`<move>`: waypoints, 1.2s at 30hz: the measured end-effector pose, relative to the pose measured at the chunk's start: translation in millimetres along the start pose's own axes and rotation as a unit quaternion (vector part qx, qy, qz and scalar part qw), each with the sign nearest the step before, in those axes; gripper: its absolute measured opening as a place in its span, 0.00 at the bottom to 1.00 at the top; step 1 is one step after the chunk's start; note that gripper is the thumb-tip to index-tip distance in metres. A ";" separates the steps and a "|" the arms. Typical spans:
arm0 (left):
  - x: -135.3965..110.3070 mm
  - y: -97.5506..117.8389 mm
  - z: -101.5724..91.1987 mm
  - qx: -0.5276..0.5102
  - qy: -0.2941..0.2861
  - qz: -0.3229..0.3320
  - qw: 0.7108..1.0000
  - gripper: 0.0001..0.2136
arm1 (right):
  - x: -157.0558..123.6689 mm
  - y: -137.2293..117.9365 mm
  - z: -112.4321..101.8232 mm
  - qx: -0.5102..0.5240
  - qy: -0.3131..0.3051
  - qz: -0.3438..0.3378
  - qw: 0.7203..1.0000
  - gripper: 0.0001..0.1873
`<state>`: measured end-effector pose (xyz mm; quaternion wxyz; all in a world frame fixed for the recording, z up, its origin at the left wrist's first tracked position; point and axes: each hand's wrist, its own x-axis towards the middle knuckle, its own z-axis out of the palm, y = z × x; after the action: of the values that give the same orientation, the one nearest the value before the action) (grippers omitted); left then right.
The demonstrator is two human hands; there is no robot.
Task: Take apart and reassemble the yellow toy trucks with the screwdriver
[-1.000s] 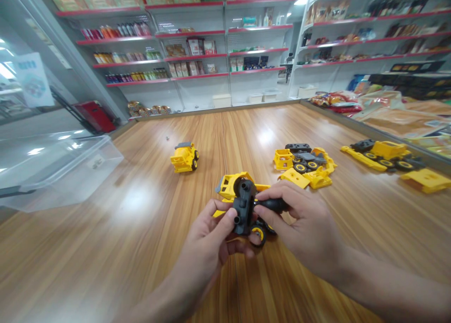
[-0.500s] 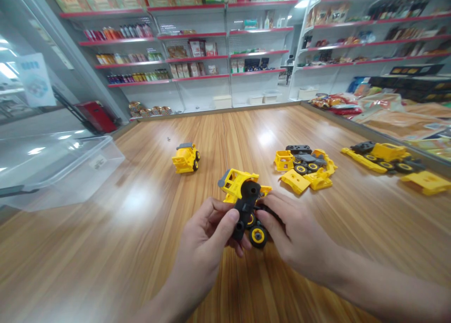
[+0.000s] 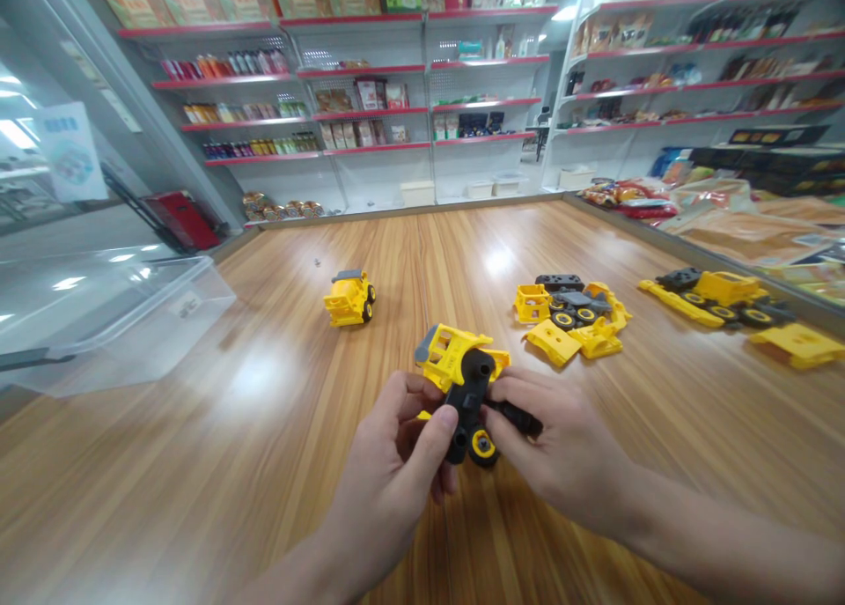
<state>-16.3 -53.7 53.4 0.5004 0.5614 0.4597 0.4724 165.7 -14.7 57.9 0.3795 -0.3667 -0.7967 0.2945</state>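
My left hand (image 3: 402,455) is closed around a yellow toy truck (image 3: 449,354) with a grey roof, its thumb pressing on the truck's black chassis (image 3: 467,411). The black underside is turned towards me, and one black wheel with a yellow hub (image 3: 484,445) shows below it. At the truck's right side, my right hand (image 3: 551,424) is closed on a slim black rod-like piece (image 3: 521,417). The rod's inner end is hidden by the fingers and the chassis, so I cannot tell whether it is attached.
A finished-looking yellow toy truck (image 3: 349,298) stands to the left on the wooden table (image 3: 277,464). Loose yellow and black truck parts (image 3: 573,310) lie to the right, with another group (image 3: 726,297) farther over. A clear plastic box (image 3: 132,323) is at the left edge.
The toy truck has shifted slightly right and down and turned a little in my hands. More of the black rod-like piece now shows in my right hand, and one wheel is hidden.
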 end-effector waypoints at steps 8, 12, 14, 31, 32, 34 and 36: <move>1.0 -4.3 -1.8 0.031 -0.016 -0.002 0.999 0.09 | -1.2 -2.3 1.8 0.141 -0.075 0.113 0.981 0.19; 2.6 -6.9 -2.9 0.028 -0.019 -0.003 0.999 0.09 | 0.1 -0.6 1.9 0.134 -0.062 0.117 0.982 0.17; 2.5 -7.0 -3.5 0.026 -0.018 0.001 0.999 0.09 | 0.0 -2.4 1.4 0.123 -0.052 0.114 0.985 0.17; 2.8 -5.2 -2.6 0.031 -0.014 0.014 0.999 0.06 | -4.8 -10.1 3.2 0.092 -0.051 0.115 0.988 0.08; 2.9 -4.9 -2.1 0.030 -0.016 0.013 0.999 0.06 | -5.8 -9.7 3.0 0.097 -0.053 0.127 0.986 0.12; 2.8 -3.9 -1.0 0.023 -0.020 0.007 1.000 0.06 | -6.4 -7.1 3.2 0.113 -0.050 0.151 0.981 0.18; 2.4 -3.3 -0.3 0.015 -0.021 0.002 1.000 0.07 | -5.2 -3.4 4.4 0.140 -0.048 0.165 0.975 0.18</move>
<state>-16.4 -51.1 50.3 0.5005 0.5795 0.4554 0.4542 163.2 -21.7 56.0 0.3342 -0.4217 -0.6932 0.4796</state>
